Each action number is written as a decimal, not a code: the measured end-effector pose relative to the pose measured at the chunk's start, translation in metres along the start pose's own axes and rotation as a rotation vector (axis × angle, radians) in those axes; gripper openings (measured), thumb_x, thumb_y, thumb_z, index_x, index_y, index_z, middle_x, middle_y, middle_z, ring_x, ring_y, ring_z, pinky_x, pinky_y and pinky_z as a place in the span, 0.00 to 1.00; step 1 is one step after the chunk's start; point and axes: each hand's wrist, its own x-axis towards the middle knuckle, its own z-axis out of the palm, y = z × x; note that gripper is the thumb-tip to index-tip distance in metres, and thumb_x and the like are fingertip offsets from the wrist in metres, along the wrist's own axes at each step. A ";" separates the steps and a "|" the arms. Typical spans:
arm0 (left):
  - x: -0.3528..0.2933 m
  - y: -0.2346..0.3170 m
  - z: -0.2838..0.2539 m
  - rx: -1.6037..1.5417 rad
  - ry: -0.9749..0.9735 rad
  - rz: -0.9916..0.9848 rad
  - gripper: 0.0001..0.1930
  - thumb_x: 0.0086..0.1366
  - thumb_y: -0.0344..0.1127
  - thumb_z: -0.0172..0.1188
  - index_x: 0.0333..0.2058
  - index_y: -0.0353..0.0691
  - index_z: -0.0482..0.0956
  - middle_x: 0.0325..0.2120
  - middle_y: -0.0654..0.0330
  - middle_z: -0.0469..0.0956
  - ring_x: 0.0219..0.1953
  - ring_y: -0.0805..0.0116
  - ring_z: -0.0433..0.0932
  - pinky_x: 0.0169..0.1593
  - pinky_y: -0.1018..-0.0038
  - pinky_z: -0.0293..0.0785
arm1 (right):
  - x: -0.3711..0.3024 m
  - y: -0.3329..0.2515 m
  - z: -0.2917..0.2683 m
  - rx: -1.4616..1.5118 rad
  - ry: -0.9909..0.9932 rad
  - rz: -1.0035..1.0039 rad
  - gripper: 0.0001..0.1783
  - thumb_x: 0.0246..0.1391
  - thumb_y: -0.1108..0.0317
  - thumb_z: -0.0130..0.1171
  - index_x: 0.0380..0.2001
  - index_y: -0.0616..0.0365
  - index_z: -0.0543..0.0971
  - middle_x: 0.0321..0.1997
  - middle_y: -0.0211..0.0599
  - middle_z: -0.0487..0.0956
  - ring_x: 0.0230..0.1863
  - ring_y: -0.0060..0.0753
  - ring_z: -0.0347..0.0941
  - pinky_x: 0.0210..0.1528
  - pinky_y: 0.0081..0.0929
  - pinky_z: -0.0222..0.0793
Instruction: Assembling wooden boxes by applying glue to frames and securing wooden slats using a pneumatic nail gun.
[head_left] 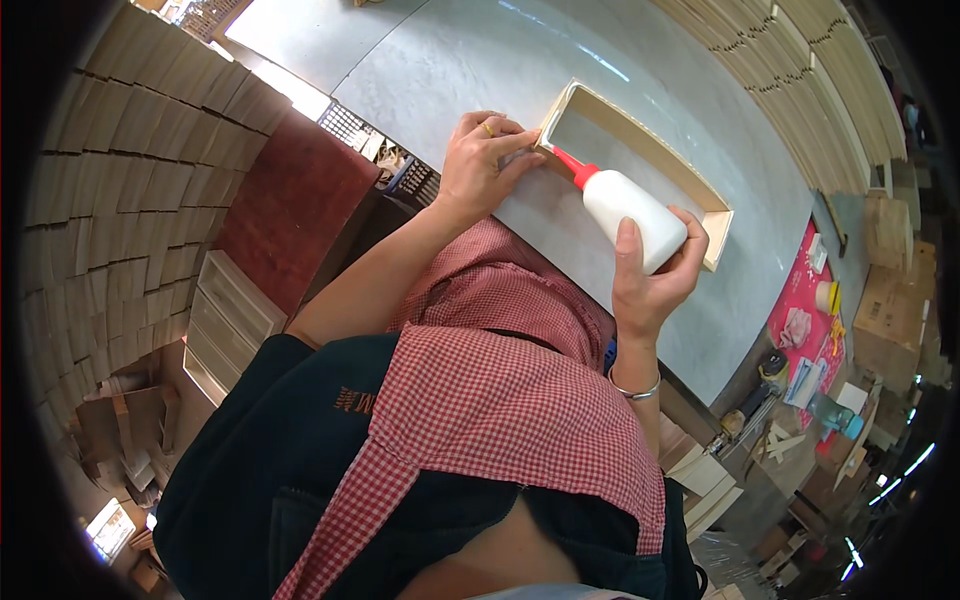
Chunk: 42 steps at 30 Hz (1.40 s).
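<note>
A narrow rectangular wooden frame (655, 150) stands on edge on the grey tabletop, open in the middle. At its near left corner my left hand (482, 165) is closed, thumb and fingers pinching the wood; a ring shows on one finger. My right hand (665, 265) is wrapped round a white squeeze bottle (640, 215) with a red cap and a pointed red nozzle. The bottle is tilted, and its nozzle tip is at the corner beside my left fingertips. A pale line runs along the left end's top edge. The bottle hides part of the frame's near side.
Stacked wooden strips (800, 80) lie at the far right of the grey table (420, 90). Stacked wooden pieces (130, 190) rise at the left, beside a dark red board (290, 190). A dark plastic crate (412, 182) sits near the table's left edge. Tools and a bottle (835, 415) lie at right.
</note>
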 end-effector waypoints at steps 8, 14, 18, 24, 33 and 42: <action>0.003 0.003 -0.001 -0.002 -0.002 0.004 0.15 0.58 0.41 0.71 0.44 0.48 0.89 0.39 0.66 0.83 0.53 0.60 0.71 0.58 0.65 0.69 | -0.010 0.005 -0.038 -0.135 0.096 -0.021 0.28 0.52 0.60 0.68 0.51 0.59 0.69 0.47 0.43 0.74 0.43 0.41 0.75 0.40 0.33 0.77; 0.003 0.003 0.000 0.003 -0.007 -0.008 0.15 0.57 0.39 0.72 0.44 0.46 0.89 0.40 0.66 0.83 0.53 0.60 0.72 0.57 0.66 0.71 | -0.023 0.006 -0.069 -0.204 0.184 0.031 0.27 0.54 0.59 0.68 0.51 0.60 0.70 0.48 0.43 0.74 0.46 0.42 0.74 0.45 0.34 0.75; 0.004 0.005 -0.002 0.007 -0.018 -0.010 0.15 0.57 0.38 0.72 0.44 0.46 0.88 0.41 0.65 0.83 0.53 0.61 0.72 0.56 0.66 0.71 | -0.029 0.009 -0.087 -0.238 0.247 0.059 0.26 0.55 0.59 0.67 0.51 0.60 0.71 0.49 0.44 0.74 0.46 0.41 0.74 0.47 0.35 0.75; 0.005 0.008 -0.003 0.004 -0.046 -0.034 0.14 0.58 0.37 0.72 0.44 0.46 0.88 0.41 0.65 0.83 0.53 0.60 0.72 0.56 0.68 0.72 | -0.038 0.016 -0.116 -0.322 0.339 0.066 0.25 0.55 0.59 0.67 0.51 0.62 0.72 0.48 0.45 0.75 0.47 0.41 0.73 0.48 0.35 0.74; 0.003 -0.001 -0.001 -0.005 -0.069 -0.053 0.14 0.59 0.36 0.71 0.45 0.45 0.88 0.43 0.64 0.83 0.56 0.59 0.71 0.57 0.68 0.71 | -0.050 0.026 -0.149 -0.414 0.432 0.107 0.25 0.55 0.59 0.67 0.50 0.62 0.73 0.48 0.45 0.76 0.46 0.41 0.73 0.48 0.35 0.73; 0.005 0.005 -0.004 -0.005 -0.097 -0.094 0.15 0.60 0.36 0.70 0.46 0.43 0.87 0.44 0.62 0.82 0.57 0.59 0.70 0.58 0.66 0.71 | -0.049 0.032 -0.159 -0.406 0.490 0.121 0.25 0.55 0.60 0.67 0.50 0.63 0.72 0.47 0.45 0.76 0.45 0.40 0.73 0.48 0.34 0.73</action>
